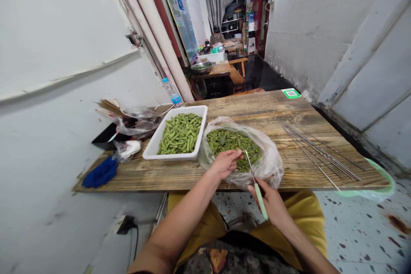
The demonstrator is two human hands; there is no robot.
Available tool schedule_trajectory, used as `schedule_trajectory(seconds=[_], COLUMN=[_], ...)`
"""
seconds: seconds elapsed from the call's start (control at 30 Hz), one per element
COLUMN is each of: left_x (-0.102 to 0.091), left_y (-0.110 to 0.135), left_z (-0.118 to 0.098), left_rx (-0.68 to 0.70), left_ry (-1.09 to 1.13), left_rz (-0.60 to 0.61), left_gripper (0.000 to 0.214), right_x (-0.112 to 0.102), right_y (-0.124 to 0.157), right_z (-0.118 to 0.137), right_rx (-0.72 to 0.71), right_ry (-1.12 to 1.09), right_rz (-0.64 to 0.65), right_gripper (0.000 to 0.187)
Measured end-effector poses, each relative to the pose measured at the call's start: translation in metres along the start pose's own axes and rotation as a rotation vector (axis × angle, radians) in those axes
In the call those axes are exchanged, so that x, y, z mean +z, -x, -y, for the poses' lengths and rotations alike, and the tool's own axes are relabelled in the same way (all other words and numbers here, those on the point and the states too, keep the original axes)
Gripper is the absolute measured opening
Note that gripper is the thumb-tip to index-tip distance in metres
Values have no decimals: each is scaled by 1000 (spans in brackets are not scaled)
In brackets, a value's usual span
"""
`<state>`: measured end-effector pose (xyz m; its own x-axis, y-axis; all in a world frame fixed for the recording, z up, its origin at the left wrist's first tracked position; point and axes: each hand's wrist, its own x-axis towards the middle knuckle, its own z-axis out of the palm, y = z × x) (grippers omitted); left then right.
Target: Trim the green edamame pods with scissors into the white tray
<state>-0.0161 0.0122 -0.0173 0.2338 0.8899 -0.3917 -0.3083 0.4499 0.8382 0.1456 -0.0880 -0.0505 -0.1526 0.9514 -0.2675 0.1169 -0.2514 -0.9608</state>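
Observation:
My right hand grips a pair of scissors with pale green handles, at the table's near edge. Their metal blades point up and away, over an open clear plastic bag. Inside that bag lie green bean pods mixed with darker bits. Above the pods my left hand is closed in a pinch, its fingertips just left of the blade tips; whatever is between them is too small to make out. Left of the bag, a white plastic tray holds a heap of green pods.
Long metal skewers lie on the wooden table at the right. On the left are a blue cloth, a water bottle and a black box with thin sticks. Farther back, a person sits by another table.

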Motion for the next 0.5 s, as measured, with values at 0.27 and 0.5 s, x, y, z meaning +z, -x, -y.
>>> schedule_trajectory(seconds=[0.27,0.5], left_x=[11,17], left_y=[5,9], left_z=[1,16], left_rx=[61,150], left_ry=[70,-69], left_rz=[-53,-106], left_gripper=[35,39], right_x=[6,5], right_y=[4,5], right_z=[5,12], right_rx=[109,154], right_ry=[-171,-263], right_rz=[69,94], right_gripper=[55,46])
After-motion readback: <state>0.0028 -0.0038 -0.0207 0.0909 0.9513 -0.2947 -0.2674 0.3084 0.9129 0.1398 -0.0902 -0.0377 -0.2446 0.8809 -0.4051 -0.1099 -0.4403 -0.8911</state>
